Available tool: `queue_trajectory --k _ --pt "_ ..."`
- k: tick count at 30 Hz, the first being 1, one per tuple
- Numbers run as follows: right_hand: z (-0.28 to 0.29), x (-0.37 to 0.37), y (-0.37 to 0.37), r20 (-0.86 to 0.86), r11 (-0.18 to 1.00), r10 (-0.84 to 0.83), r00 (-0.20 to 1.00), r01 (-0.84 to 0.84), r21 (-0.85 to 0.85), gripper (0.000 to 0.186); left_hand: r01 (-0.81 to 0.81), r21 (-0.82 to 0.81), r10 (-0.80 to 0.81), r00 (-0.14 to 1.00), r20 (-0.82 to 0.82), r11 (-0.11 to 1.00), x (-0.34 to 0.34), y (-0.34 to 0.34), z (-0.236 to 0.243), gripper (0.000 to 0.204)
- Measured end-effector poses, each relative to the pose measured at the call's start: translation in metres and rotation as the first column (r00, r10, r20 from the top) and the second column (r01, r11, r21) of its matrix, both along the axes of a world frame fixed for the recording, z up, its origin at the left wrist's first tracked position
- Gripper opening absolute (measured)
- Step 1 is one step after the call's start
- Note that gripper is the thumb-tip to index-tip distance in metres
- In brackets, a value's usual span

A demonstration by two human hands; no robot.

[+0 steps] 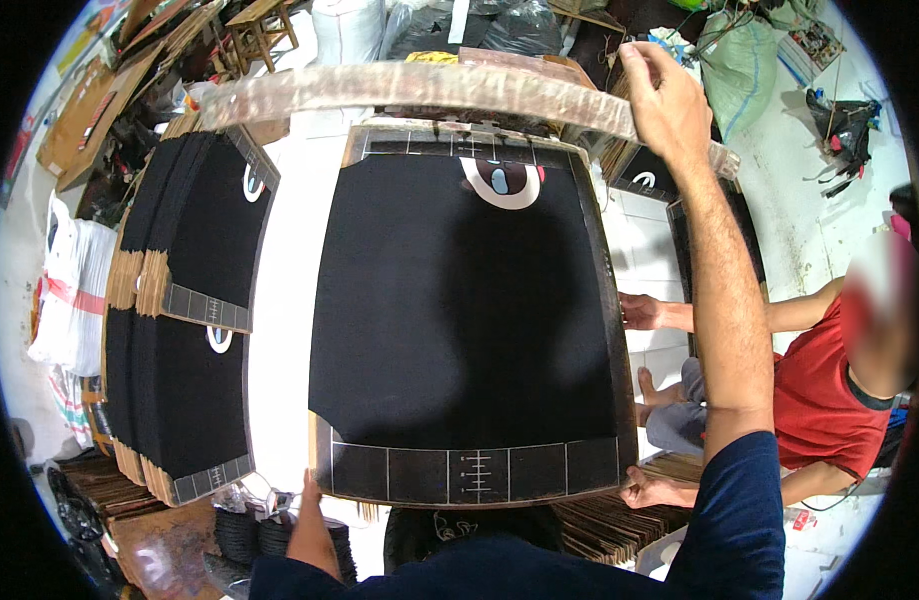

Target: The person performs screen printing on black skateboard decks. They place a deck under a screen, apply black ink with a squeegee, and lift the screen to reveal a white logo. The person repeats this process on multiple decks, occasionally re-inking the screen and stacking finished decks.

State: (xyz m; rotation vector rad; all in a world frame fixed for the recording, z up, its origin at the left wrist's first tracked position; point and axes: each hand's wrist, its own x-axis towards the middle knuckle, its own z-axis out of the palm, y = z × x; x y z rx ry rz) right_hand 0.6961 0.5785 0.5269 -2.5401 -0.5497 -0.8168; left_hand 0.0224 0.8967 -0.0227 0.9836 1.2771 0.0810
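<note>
While the right hand [670,105] meets a raised wooden bar [410,90], seemingly keeping it off the black fabric-covered board [400,300] centered below, its fingers' hold cannot be told. The left hand [313,487], fingers hidden, is at the near-left corner; a co-worker's hands [642,312] line the right edge, perhaps for steadiness. White floor [290,250] leaves room before the stacked boards [205,200] at left.

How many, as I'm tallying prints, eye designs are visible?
4: one eye design on the middle black panel, one each on the far-left stack and near-left stack, and one on the board below the right hand. Others may be hidden within the stacks.
</note>
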Motion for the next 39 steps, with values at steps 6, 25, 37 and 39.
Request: queue_trajectory --k 6,25,37,39 --pt "0.024 0.035 0.008 -0.033 1.000 0.029 0.999 -0.029 -0.005 0.051 0.047 0.013 -0.049 0.960 0.274 0.999 -0.076 -0.111 -0.057 0.023" --pt "0.059 0.087 0.006 -0.113 0.997 0.077 0.991 -0.076 0.012 0.057 0.437 0.514 -0.164 0.856 -0.491 0.738 0.034 -0.101 0.010 0.039" --pt "0.063 0.091 0.007 -0.122 0.997 0.075 0.990 -0.076 0.004 0.061 0.607 0.783 0.205 0.756 -0.622 0.138 0.123 0.089 0.164 0.026" --pt "0.066 0.089 0.009 -0.141 0.999 0.042 0.989 -0.046 -0.026 0.061 0.650 0.751 0.247 0.714 -0.655 0.114 0.109 0.123 0.237 0.024"
